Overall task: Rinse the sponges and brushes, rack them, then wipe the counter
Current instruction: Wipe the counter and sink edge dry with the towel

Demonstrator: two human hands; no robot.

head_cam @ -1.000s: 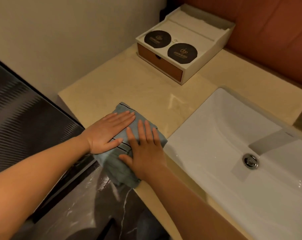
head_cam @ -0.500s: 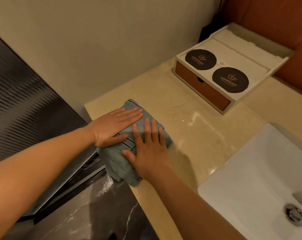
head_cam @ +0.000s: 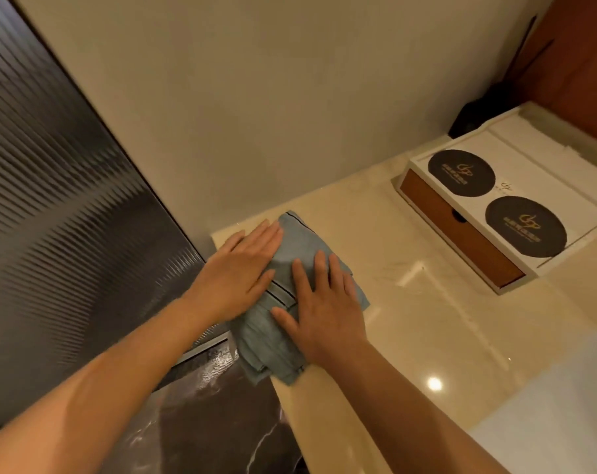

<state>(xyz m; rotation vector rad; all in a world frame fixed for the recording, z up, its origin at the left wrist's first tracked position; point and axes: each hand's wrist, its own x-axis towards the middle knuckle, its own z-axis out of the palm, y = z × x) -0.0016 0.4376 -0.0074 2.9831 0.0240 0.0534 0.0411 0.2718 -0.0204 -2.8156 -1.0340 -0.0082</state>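
- Beige stone counter (head_cam: 409,330) met a plain wall; a white box (head_cam: 543,186) bearing two dark round discs sat toward its far right edge.
- A folded blue-grey cloth (head_cam: 303,241) lay at the counter's left corner, overhanging the front edge.
- Left hand (head_cam: 242,271) and right hand (head_cam: 321,302) pressed flat on it, fingers straight, grasping nothing.

I see the blue-grey cloth (head_cam: 300,244) folded into a thick pad, thin dark stripes crossing its middle. It lies flat at the far left end of the cream marble counter (head_cam: 427,330), close to the wall. Its near corner hangs just over the counter's front edge. The counter top is glossy and reflects a bright light spot.
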